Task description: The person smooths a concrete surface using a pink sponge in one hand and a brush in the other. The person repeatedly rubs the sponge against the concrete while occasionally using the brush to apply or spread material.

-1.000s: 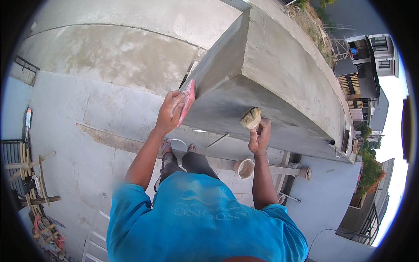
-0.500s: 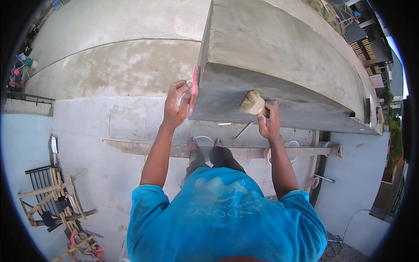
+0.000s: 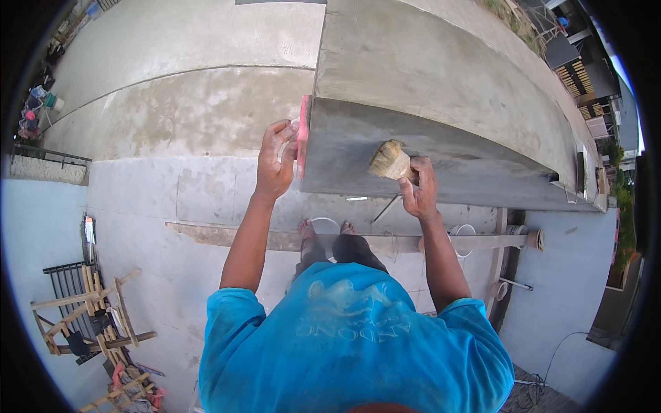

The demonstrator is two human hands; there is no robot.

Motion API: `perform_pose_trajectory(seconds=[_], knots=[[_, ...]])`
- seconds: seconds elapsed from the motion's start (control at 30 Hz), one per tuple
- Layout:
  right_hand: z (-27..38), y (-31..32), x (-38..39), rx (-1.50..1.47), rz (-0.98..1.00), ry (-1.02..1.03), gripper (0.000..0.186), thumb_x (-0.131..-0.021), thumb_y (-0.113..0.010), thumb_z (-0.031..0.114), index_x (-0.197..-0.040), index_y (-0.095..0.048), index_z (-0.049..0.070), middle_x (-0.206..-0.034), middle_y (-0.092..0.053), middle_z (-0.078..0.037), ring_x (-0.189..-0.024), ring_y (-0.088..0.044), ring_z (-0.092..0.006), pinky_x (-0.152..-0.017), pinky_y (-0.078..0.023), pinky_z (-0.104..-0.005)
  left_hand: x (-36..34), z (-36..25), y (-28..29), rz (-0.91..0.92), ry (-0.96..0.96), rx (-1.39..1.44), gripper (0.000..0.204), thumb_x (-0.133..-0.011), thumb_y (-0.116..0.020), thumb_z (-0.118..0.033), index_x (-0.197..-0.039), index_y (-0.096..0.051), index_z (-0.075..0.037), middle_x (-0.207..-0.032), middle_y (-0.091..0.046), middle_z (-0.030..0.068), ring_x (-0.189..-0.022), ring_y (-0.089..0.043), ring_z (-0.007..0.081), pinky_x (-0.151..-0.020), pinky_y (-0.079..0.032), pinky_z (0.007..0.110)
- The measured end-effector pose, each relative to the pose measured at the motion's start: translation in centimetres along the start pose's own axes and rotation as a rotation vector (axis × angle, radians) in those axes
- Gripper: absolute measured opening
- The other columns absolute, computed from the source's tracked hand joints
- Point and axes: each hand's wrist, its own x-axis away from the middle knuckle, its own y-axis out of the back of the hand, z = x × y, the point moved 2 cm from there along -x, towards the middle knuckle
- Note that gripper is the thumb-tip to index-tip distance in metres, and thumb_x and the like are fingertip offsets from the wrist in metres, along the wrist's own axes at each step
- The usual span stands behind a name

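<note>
My left hand point(image 3: 274, 162) grips a pink flat float point(image 3: 302, 124) upright along the left end of a raised concrete structure point(image 3: 441, 72), at its corner. That structure has a pale upper surface and a darker, damp-looking face toward me. My right hand point(image 3: 420, 186) holds a wide paintbrush point(image 3: 387, 158) with dusty pale bristles, pointed up and left in front of the dark face. Whether the bristles touch the surface I cannot tell.
A long wooden plank point(image 3: 206, 234) runs across below me at my feet, with white buckets point(image 3: 465, 241) near its right part. Timber and metal grilles point(image 3: 96, 310) lean at the lower left. A pale blue wall point(image 3: 571, 275) stands at the right, with a cable hanging near it.
The view has turned, so the structure's edge now appears more level and higher. The float has shifted slightly up along the corner; the brush has moved a little up and left.
</note>
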Motion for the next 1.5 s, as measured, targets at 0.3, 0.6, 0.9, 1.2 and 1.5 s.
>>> perform_pose_trajectory(seconds=[0.3, 0.6, 0.9, 1.2, 1.5], knots=[[8.7, -6.9, 2.3, -0.278, 0.314, -0.211, 0.031, -0.101, -0.062, 0.018, -0.123, -0.057, -0.004, -0.101, -0.058, -0.018, -0.091, -0.06, -0.0304, -0.08, -0.049, -0.0398, 22.5, 1.9, 8.8, -0.557, 0.459, 0.818, 0.058, -0.106, -0.055, -0.022, -0.156, -0.035, -0.004, -0.152, -0.048, 0.0147, -0.14, -0.048, 0.0294, -0.116, -0.041, 0.047], [16.0, -16.8, 0.9, -0.892, 0.66, -0.618, 0.026, -0.093, -0.073, 0.017, -0.11, -0.064, 0.001, -0.104, -0.068, -0.009, -0.088, -0.066, -0.0143, -0.078, -0.053, -0.0332, 22.8, -5.7, 1.0, -0.458, 0.48, 1.296, 0.067, -0.103, -0.055, -0.024, -0.16, -0.027, -0.004, -0.154, -0.045, 0.0149, -0.139, -0.049, 0.0301, -0.114, -0.045, 0.048], [17.3, -12.0, -1.5, -0.813, 0.442, -0.132, 0.02, -0.089, -0.074, 0.013, -0.107, -0.07, 0.004, -0.105, -0.068, -0.008, -0.097, -0.063, -0.0137, -0.083, -0.05, -0.0311, 20.2, -8.3, 2.2, -0.313, 0.269, 0.923, 0.062, -0.102, -0.054, -0.021, -0.157, -0.033, -0.001, -0.153, -0.047, 0.0158, -0.139, -0.05, 0.0291, -0.111, -0.046, 0.047], [17.4, -9.4, -0.9, -1.325, 0.976, -0.766, 0.04, -0.102, -0.066, 0.031, -0.131, -0.064, 0.004, -0.131, -0.064, -0.005, -0.115, -0.062, -0.0138, -0.094, -0.05, -0.0325, 14.3, -13.6, 4.0, -0.206, 0.178, 0.345, 0.055, -0.099, -0.065, -0.038, -0.14, -0.055, -0.003, -0.127, -0.061, 0.0118, -0.117, -0.061, 0.0234, -0.1, -0.051, 0.039], [20.1, -0.8, -6.5, -1.731, 0.919, -0.659, 0.078, -0.09, -0.081, 0.034, -0.148, -0.043, -0.002, -0.141, -0.057, -0.016, -0.13, -0.054, -0.0226, -0.105, -0.045, -0.0356, 11.5, -14.2, 4.4, -0.135, 0.395, 0.292, 0.043, -0.101, -0.066, -0.03, -0.13, -0.062, 0.002, -0.111, -0.06, 0.0083, -0.094, -0.061, 0.0189, -0.073, -0.052, 0.032]])
